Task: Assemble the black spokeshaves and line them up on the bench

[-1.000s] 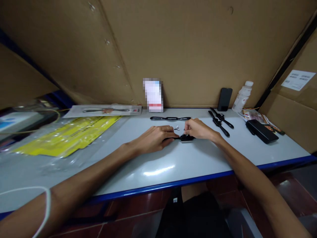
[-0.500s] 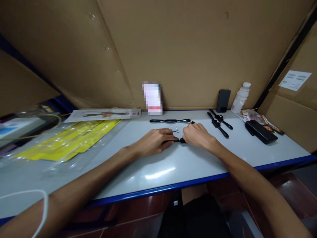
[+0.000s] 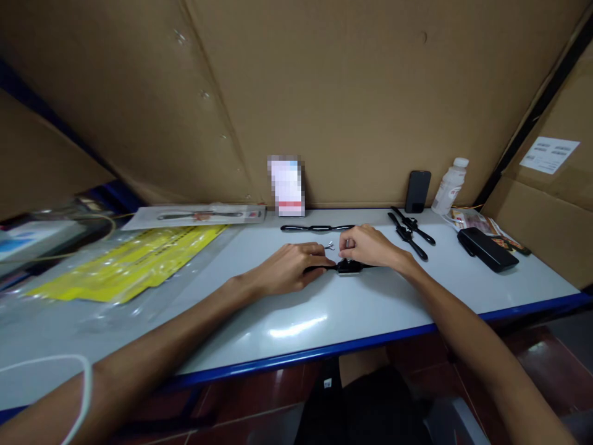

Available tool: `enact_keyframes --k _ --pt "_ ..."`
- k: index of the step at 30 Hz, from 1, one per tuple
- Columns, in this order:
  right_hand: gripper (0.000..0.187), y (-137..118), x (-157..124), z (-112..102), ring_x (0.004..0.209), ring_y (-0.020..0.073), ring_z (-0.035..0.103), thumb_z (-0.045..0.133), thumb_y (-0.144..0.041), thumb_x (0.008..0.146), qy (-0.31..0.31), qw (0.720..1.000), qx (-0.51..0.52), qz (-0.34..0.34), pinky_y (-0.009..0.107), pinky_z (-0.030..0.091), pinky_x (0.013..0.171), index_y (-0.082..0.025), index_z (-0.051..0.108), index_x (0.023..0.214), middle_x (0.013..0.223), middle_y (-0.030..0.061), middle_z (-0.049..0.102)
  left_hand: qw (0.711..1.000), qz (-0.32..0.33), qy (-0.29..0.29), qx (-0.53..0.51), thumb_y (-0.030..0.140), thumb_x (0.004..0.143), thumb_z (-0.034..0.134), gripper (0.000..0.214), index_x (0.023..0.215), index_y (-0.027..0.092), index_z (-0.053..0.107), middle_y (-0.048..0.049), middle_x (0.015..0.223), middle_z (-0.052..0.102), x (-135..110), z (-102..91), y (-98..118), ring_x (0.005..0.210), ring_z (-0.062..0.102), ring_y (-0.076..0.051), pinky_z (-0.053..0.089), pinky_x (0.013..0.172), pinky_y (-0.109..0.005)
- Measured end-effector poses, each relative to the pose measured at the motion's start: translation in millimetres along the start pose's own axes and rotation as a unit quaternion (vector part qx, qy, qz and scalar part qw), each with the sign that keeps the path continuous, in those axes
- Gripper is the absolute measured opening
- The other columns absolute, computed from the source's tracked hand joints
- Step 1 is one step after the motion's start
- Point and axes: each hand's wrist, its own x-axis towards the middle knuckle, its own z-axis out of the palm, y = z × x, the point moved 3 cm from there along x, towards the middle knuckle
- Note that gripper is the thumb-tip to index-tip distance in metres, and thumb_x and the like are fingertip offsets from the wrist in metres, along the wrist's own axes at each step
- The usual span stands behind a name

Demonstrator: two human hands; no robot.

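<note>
A small black tool [image 3: 348, 267] with a long handle lies on the grey table [image 3: 324, 309] in front of me. My left hand [image 3: 291, 270] is closed round its left handle and presses it to the table. My right hand [image 3: 368, 246] hovers over the tool's middle block, fingers pinched on a small part that I cannot make out. A tiny silver screw part [image 3: 329, 246] lies just behind my left fingers.
Another black bar tool [image 3: 317, 227] lies behind my hands; two more [image 3: 410, 227] lie to the right. A phone [image 3: 417, 191], a white bottle [image 3: 449, 186] and a black case [image 3: 487, 249] stand at the back right. Yellow bags [image 3: 125, 262] and a packaged tool [image 3: 199, 215] lie left.
My right hand dropped onto the tool's middle half a second ago, then lifted back; now its fingers pinch just above the block. The left hand has kept its hold.
</note>
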Motion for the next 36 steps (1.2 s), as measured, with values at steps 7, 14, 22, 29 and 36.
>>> enact_keyframes --k 7,14,22,29,36 --pt "0.017 1.8 -2.8 -0.6 0.073 0.0179 0.056 0.063 -0.014 0.083 -0.021 0.997 -0.060 0.035 0.030 0.027 0.061 -0.019 0.078 0.080 0.080 0.0072 0.072 1.000 -0.001 -0.002 -0.015 0.023 0.104 0.047 0.034 0.121 0.022 0.077 -0.0087 0.107 0.073 1.2 -0.3 -0.2 0.088 0.071 -0.022 0.056 0.076 -0.034" --pt "0.023 -7.9 -9.6 -10.7 0.059 0.0130 0.042 0.063 -0.019 0.086 -0.069 0.997 -0.014 -0.027 0.031 0.024 0.060 -0.019 0.070 0.064 0.058 -0.0017 0.054 1.000 -0.001 0.002 -0.020 0.023 0.103 0.049 0.033 0.121 0.022 0.078 -0.0082 0.104 0.073 0.7 -1.3 -0.2 0.086 0.070 -0.022 0.055 0.074 -0.032" --pt "0.028 -4.0 -10.1 -9.0 0.057 0.0127 0.034 0.061 -0.018 0.089 -0.036 0.998 -0.048 -0.017 0.031 0.021 0.059 -0.018 0.068 0.062 0.056 -0.0017 0.049 1.000 0.003 0.013 -0.022 0.023 0.103 0.048 0.035 0.121 0.024 0.078 -0.0086 0.104 0.073 -0.5 1.0 -1.1 0.086 0.070 -0.022 0.055 0.074 -0.033" --pt "0.023 -9.4 -12.2 -10.0 0.060 0.0127 0.042 0.060 -0.017 0.090 -0.055 0.997 -0.001 -0.047 0.028 0.026 0.061 -0.019 0.072 0.071 0.064 -0.0002 0.058 1.000 0.003 0.010 -0.021 0.023 0.104 0.047 0.036 0.120 0.023 0.079 -0.0093 0.103 0.072 -0.9 2.4 -2.5 0.085 0.070 -0.023 0.056 0.074 -0.035" --pt "0.023 -3.4 -10.6 -6.3 0.059 0.0127 0.043 0.061 -0.017 0.087 -0.071 0.996 0.008 -0.050 0.028 0.026 0.060 -0.019 0.070 0.065 0.062 -0.0008 0.058 1.000 -0.002 0.008 -0.024 0.023 0.103 0.048 0.035 0.120 0.025 0.079 -0.0078 0.103 0.073 -0.8 0.2 -1.5 0.086 0.070 -0.021 0.056 0.075 -0.031"
